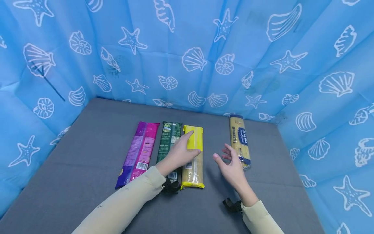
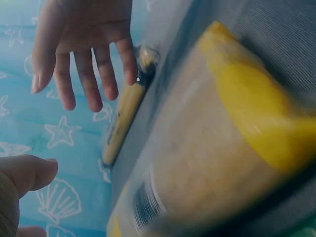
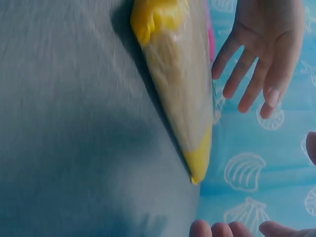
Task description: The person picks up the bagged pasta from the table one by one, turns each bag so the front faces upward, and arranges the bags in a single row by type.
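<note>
A yellow-ended noodle pack [image 1: 193, 165] lies on the grey table, its clear middle showing pale noodles. Over it hovers my left hand [image 1: 181, 152], fingers extended and holding nothing. My right hand [image 1: 232, 167] is raised between that pack and a blue-ended spaghetti pack [image 1: 240, 139] on the right, with fingers loosely spread and nothing in them. In the left wrist view the yellow-ended pack [image 2: 182, 148] looms close, with the right hand [image 2: 89, 44] beyond. From the right wrist, the left hand [image 3: 266, 54] appears beside the pack [image 3: 177, 89].
Left of the yellow-ended pack lie a dark green pack [image 1: 167, 143], partly covered by the left hand and arm, and a pink and purple pack [image 1: 140, 149]. A blue curtain [image 1: 175, 58] with shell and starfish prints stands along the back and sides of the table [image 1: 84, 156].
</note>
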The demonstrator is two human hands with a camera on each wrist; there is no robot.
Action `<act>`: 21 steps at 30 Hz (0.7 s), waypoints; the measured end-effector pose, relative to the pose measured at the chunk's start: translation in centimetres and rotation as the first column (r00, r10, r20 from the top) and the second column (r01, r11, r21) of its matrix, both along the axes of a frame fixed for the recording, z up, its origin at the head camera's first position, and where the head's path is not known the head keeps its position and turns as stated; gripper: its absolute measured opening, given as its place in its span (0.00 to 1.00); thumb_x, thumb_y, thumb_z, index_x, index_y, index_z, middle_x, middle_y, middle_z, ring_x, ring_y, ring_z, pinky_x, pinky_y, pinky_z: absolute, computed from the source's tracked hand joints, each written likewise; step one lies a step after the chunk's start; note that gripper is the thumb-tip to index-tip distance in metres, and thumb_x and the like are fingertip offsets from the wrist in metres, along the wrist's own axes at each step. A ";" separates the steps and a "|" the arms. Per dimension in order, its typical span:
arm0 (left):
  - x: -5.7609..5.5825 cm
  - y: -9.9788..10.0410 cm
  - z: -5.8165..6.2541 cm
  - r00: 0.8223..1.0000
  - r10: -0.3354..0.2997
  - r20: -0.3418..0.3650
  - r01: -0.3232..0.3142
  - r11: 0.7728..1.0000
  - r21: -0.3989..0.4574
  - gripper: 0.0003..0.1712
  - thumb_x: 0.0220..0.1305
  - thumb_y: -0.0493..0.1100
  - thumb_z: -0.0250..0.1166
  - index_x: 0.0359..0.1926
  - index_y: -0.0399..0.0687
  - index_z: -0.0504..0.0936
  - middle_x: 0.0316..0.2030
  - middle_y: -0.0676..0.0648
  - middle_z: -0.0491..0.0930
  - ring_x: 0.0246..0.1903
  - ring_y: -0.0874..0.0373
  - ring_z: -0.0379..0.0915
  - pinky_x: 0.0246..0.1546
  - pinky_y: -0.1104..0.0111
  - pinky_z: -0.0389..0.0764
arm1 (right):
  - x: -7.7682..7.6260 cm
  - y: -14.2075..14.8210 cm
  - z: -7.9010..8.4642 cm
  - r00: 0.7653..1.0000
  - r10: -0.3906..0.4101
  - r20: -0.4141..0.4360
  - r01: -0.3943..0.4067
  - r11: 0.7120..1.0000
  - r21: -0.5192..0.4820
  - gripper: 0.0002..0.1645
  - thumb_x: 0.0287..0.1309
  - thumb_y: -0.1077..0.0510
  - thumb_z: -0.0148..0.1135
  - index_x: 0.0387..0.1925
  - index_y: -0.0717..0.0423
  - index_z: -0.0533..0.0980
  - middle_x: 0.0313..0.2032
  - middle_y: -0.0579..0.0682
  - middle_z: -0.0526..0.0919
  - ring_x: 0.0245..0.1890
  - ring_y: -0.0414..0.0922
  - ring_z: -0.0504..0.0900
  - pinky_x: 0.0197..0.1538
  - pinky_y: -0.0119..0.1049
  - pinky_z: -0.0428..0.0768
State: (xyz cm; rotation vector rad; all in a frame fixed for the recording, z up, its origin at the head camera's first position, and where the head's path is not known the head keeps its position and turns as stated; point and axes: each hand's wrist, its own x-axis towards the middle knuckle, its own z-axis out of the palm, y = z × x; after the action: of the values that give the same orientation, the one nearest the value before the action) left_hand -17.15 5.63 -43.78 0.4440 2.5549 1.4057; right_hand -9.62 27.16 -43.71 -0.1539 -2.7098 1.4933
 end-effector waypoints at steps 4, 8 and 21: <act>0.2 -0.8 -0.4 1.000 0.014 -0.001 -0.014 0.999 -0.033 0.48 0.58 0.57 0.68 0.74 0.55 0.56 0.71 0.45 0.58 0.66 0.48 0.58 0.62 0.51 0.66 | 0.2 -1.2 -0.2 0.999 0.032 0.041 -0.032 0.999 -0.006 0.48 0.60 0.37 0.62 0.72 0.52 0.54 0.64 0.60 0.67 0.60 0.56 0.70 0.56 0.55 0.73; 0.3 -1.2 -0.9 1.000 0.009 0.023 -0.009 1.000 -0.026 0.49 0.59 0.58 0.67 0.75 0.54 0.54 0.71 0.45 0.58 0.64 0.50 0.61 0.61 0.53 0.68 | 0.4 -2.1 -0.6 0.993 0.056 0.107 -0.052 0.998 -0.038 0.49 0.59 0.36 0.63 0.72 0.51 0.54 0.64 0.59 0.68 0.58 0.54 0.72 0.54 0.51 0.76; 0.2 -1.4 -1.4 0.996 -0.051 0.074 0.057 0.995 -0.078 0.47 0.61 0.51 0.67 0.74 0.46 0.54 0.68 0.40 0.61 0.60 0.49 0.65 0.58 0.55 0.71 | 0.3 -3.4 -1.9 0.960 0.123 0.252 -0.065 0.971 -0.229 0.53 0.53 0.50 0.72 0.73 0.52 0.52 0.60 0.58 0.71 0.50 0.51 0.77 0.43 0.42 0.82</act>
State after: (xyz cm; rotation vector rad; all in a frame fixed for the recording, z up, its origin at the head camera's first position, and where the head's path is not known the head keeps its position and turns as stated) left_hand -16.99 4.21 -45.18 0.4372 2.5117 1.2726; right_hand -9.30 23.78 -45.63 -0.2519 -2.7763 1.9284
